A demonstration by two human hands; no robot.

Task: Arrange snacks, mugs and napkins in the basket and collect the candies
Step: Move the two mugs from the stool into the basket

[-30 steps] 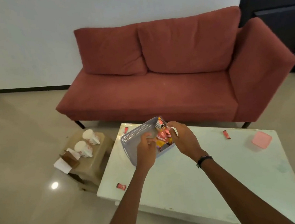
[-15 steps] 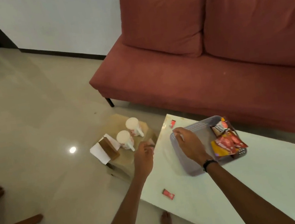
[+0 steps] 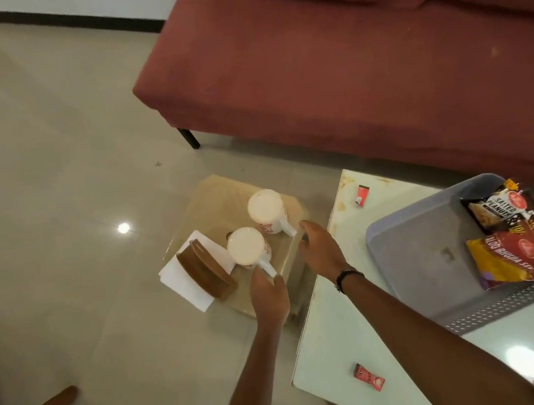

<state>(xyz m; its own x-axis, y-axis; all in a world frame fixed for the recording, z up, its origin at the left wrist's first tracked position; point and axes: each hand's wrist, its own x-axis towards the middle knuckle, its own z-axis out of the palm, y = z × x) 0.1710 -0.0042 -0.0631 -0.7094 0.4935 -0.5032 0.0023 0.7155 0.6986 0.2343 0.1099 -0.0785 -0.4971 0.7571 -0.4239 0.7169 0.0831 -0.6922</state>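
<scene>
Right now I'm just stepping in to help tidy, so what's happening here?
A person is reaching down to a low stool beside the white table. Their left hand is at the handle of the nearer mug; their right hand hovers open near the second mug. Snack packets already lie in the grey basket. Napkins wait on the stool; two candies lie on the table.

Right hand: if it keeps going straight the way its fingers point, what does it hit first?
Probably the handle of the far white ceramic mug on the low beige stool. The right hand, fingers relaxed, points up-left at it. Depth is unclear from one view.
</scene>
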